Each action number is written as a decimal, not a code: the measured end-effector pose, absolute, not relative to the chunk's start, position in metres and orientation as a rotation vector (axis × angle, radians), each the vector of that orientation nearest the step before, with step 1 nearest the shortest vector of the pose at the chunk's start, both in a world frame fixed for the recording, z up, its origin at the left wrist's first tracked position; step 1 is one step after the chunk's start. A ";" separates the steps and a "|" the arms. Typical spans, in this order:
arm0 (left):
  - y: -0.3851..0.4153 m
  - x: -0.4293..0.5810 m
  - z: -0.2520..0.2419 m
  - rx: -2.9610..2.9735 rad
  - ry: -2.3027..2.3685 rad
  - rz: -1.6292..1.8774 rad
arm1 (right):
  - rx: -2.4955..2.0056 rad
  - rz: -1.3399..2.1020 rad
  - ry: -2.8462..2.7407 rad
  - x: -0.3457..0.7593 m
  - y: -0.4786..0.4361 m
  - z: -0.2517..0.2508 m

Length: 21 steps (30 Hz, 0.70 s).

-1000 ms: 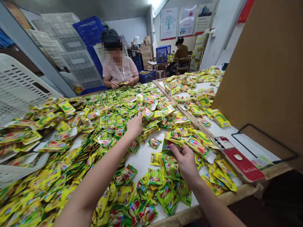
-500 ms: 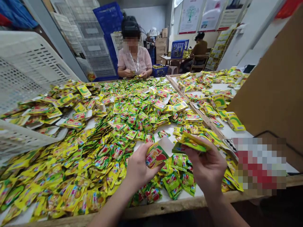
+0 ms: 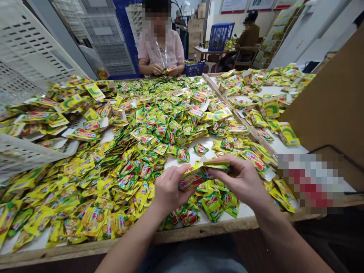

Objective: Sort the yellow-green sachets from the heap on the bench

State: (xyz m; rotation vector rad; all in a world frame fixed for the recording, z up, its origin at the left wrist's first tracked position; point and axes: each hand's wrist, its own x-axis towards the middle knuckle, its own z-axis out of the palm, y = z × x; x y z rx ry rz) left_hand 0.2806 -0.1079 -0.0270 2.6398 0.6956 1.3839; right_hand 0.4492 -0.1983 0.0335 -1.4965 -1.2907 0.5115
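Note:
My left hand (image 3: 167,189) pinches a yellow-green card packet (image 3: 196,174) with red print, near the table's front edge. My right hand (image 3: 241,178) grips a small sachet (image 3: 217,165) and presses it against the top of that packet. Both hands meet over a loose pile of green sachets (image 3: 213,203). The wooden-edged table (image 3: 182,235) is covered with a big heap of yellow and green sachets (image 3: 136,140).
A white plastic crate (image 3: 25,76) lies tipped at the left with sachets spilling from it. A person in a pink top (image 3: 160,49) handles sachets at the far end. A second table with sachets (image 3: 261,102) adjoins on the right, beside a brown cardboard sheet (image 3: 335,94).
My left hand came back from the far heap with a card packet. Both hands drew together near the front edge and now meet, the right pressing a sachet onto the packet.

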 end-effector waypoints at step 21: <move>-0.114 0.286 -0.026 2.447 0.939 1.154 | -1.390 0.141 -1.152 0.425 -0.167 0.016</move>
